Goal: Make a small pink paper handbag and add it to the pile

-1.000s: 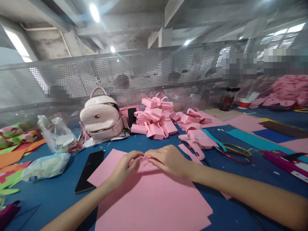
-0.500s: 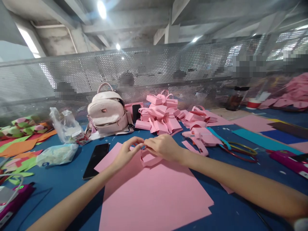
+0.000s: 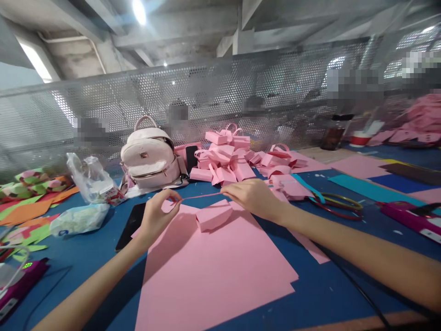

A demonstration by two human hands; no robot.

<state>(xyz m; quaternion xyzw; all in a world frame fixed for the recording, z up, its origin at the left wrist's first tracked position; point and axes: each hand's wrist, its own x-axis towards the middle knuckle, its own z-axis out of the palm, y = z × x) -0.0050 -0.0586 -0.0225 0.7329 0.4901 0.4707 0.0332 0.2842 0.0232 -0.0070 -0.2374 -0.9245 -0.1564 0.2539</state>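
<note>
My left hand (image 3: 161, 214) pinches one end of a thin pink paper strip (image 3: 201, 196), and my right hand (image 3: 253, 197) grips its other end. The strip runs nearly level between the two hands. Just below it, a small folded pink paper box (image 3: 214, 216) rests on large pink paper sheets (image 3: 213, 276), touched by neither hand. The fingertips of my right hand are partly hidden.
Behind my hands lie piled pink paper boxes (image 3: 227, 158) and a pale backpack (image 3: 149, 156). A black phone (image 3: 130, 225) lies left. Scissors (image 3: 339, 209), a teal strip (image 3: 372, 191) and a purple device (image 3: 409, 218) lie right. A plastic bag (image 3: 81, 218) sits far left.
My hands were close together at the pink box. They have moved apart, stretching the paper strip between them, and the box now lies free on the sheets.
</note>
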